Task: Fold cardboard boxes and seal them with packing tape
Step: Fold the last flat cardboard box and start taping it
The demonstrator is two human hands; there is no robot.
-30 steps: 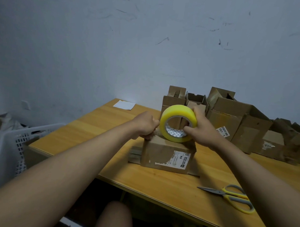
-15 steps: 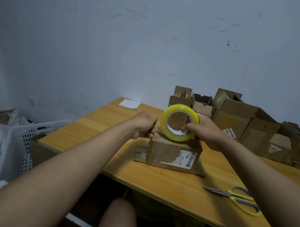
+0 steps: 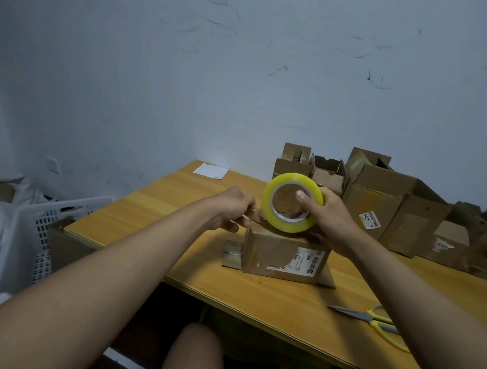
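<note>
A small brown cardboard box (image 3: 278,254) with a white label stands on the wooden table (image 3: 158,206), flaps spread flat at its base. Above its top, my right hand (image 3: 332,217) grips a yellow roll of packing tape (image 3: 271,210), thumb through the core. My left hand (image 3: 233,208) sits just left of the roll at the box's top left edge, fingers pinched together on what looks like the tape's free end; the clear tape itself is hard to see.
Yellow-handled scissors (image 3: 370,321) lie near the table's front right. Several open cardboard boxes (image 3: 388,206) crowd the back right against the wall. A white paper slip (image 3: 211,170) lies at the far corner. A white plastic basket (image 3: 50,219) stands left of the table.
The roll has tilted and my right thumb now shows through its core. My left hand has loosened from a fist into a pinch beside the roll. The camera view shifted slightly.
</note>
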